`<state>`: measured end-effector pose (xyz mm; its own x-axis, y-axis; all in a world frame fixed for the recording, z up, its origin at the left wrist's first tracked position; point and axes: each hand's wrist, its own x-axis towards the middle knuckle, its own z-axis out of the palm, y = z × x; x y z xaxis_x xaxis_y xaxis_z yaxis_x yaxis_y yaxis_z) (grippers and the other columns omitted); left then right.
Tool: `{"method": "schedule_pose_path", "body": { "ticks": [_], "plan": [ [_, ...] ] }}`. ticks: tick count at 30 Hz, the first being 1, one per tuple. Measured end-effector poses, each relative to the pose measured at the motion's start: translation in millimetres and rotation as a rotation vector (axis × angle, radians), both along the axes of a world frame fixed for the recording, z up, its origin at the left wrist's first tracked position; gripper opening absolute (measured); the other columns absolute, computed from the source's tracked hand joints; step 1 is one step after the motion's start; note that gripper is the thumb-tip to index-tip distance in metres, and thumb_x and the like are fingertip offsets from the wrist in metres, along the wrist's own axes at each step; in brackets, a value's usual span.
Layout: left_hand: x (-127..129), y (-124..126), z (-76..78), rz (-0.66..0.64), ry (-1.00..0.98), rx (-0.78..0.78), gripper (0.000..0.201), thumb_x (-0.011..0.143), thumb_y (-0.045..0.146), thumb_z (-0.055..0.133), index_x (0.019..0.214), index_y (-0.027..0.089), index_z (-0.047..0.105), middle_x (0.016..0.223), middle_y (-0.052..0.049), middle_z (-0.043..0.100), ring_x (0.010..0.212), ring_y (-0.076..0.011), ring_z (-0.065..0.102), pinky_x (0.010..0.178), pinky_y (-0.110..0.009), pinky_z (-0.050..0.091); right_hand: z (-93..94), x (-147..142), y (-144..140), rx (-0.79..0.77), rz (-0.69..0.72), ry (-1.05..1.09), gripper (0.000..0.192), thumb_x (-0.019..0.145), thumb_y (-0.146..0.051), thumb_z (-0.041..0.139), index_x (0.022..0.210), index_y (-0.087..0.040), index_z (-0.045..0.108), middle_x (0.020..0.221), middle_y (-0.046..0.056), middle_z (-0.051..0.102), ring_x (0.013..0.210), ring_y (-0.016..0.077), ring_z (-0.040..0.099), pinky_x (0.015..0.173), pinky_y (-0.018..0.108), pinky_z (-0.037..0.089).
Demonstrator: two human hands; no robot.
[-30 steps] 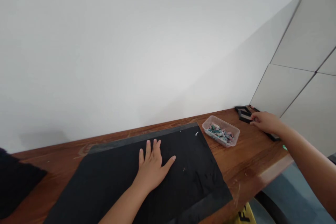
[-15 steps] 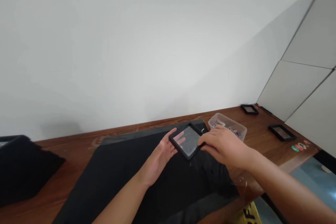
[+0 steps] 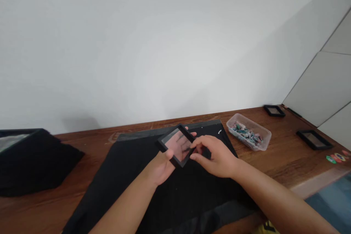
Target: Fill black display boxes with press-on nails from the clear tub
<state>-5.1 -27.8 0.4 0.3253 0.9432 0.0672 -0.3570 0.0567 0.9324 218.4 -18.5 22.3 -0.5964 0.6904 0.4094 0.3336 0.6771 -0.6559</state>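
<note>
Black-framed display case [image 3: 177,145] with a clear film window sits tilted above the black mat [image 3: 131,186], cradled from below by the left hand [image 3: 161,164], whose fingers show through the film, while the right hand [image 3: 216,155] pinches its right edge between thumb and fingertips. Handling it well likely means gripping only the rigid frame, keeping fingertips off the film, and working low over the mat. Around it the brown wooden desk [image 3: 276,153] against a white wall carries a clear tub of small coloured pieces [image 3: 249,136], two more black cases [image 3: 274,110] [image 3: 314,139], and a black box [image 3: 30,159] at left.
</note>
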Motion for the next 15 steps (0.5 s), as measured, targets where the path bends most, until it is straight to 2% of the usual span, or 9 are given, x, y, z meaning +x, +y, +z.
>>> {"method": "schedule_pose_path", "body": {
  "ticks": [2,4,6,8,12,15],
  "plan": [
    [4,1,-1.7,0.075,0.036,0.018,0.125,0.059,0.088,0.099,0.163,0.027,0.065,0.156,-0.023,0.074,0.153,-0.0523,0.062,0.128,-0.066,0.051,-10.0,-1,-2,-0.106,-0.064,0.120,0.035,0.107,-0.050,0.075,0.129,-0.025,0.066,0.109,0.007,0.077,0.101,0.0249,0.074,0.096,0.043,0.061],
    [7,2,-3.5,0.110,0.083,0.036,0.116,0.063,0.080,0.103,0.160,0.028,0.067,0.154,-0.022,0.076,0.153,-0.0509,0.063,0.130,-0.066,0.049,-16.5,-2,-4,-0.199,-0.095,0.170,0.062,0.099,-0.059,0.084,0.146,-0.025,0.059,0.137,0.014,0.074,0.123,0.0305,0.073,0.107,0.050,0.062],
    [9,2,-5.1,0.101,0.116,0.057,0.109,0.066,0.076,0.103,0.158,0.028,0.069,0.154,-0.021,0.077,0.151,-0.0501,0.065,0.129,-0.066,0.050,-20.2,-3,-4,-0.281,-0.093,0.155,0.094,0.088,-0.063,0.094,0.161,-0.026,0.049,0.160,0.020,0.064,0.144,0.0372,0.065,0.121,0.060,0.056],
    [10,1,-7.7,0.079,0.131,0.069,0.106,0.067,0.073,0.104,0.156,0.027,0.070,0.155,-0.022,0.076,0.150,-0.0501,0.066,0.126,-0.066,0.053,-22.4,-5,-4,-0.351,-0.088,0.130,0.116,0.080,-0.064,0.100,0.171,-0.026,0.040,0.169,0.023,0.056,0.155,0.0413,0.058,0.130,0.066,0.048],
    [12,-1,-17.6,0.104,0.192,0.083,0.102,0.063,0.066,0.107,0.149,0.025,0.070,0.155,-0.022,0.074,0.150,-0.0498,0.065,0.121,-0.066,0.057,-25.1,-4,-4,-0.383,-0.078,0.126,0.124,0.079,-0.058,0.100,0.177,-0.023,0.032,0.172,0.025,0.054,0.160,0.0423,0.055,0.135,0.070,0.043],
    [16,-2,-24.8,0.173,0.253,0.120,0.102,0.060,0.064,0.108,0.145,0.023,0.067,0.145,-0.021,0.076,0.145,-0.0496,0.067,0.121,-0.068,0.055,-26.5,-2,-4,-0.351,-0.029,0.129,0.127,0.080,-0.053,0.099,0.180,-0.021,0.028,0.174,0.027,0.051,0.161,0.0429,0.054,0.135,0.070,0.042]
  ]
}}
